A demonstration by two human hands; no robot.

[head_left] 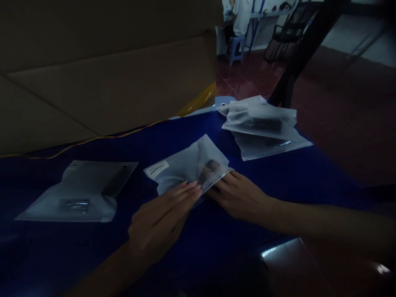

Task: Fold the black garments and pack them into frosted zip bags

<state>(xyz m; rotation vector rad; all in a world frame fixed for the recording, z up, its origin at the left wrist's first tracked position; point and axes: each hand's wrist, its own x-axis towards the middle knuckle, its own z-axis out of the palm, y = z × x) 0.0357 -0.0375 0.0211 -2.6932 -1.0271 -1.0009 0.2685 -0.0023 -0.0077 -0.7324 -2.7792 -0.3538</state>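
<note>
Red-tiled flooring point(247, 78) is stretching away in the dim background, where a seated co-worker in a white shirt point(241, 16) is facing a far bench from a blue plastic stool point(236, 49), near a black chair point(283, 35). Closer in, a dark blue tabletop point(278, 173) is filling the lower frame, with a large cardboard box point(93, 70) standing along its far edge and a thin yellow cable point(93, 140) running beside the box. The person's left hand point(157, 222) is reaching in from the lower left, its fingers point(188, 189) held together and lying against the lower edge of a frosted zip bag point(185, 169). The right hand point(238, 196) is coming in from the right, its fingers point(224, 185) slightly spread and pressing on the bag's lower right corner, just beside a dark, ridged item point(210, 171) showing through the plastic. The bag is lying on the tabletop between both hands, though the poor light makes it hard to tell whether either hand is actually pinching it. Another frosted bag point(74, 192) is lying flat to the left, well apart from the hands, and a small overlapping pile of similar bags point(260, 123) is resting toward the far right corner of the table.
</note>
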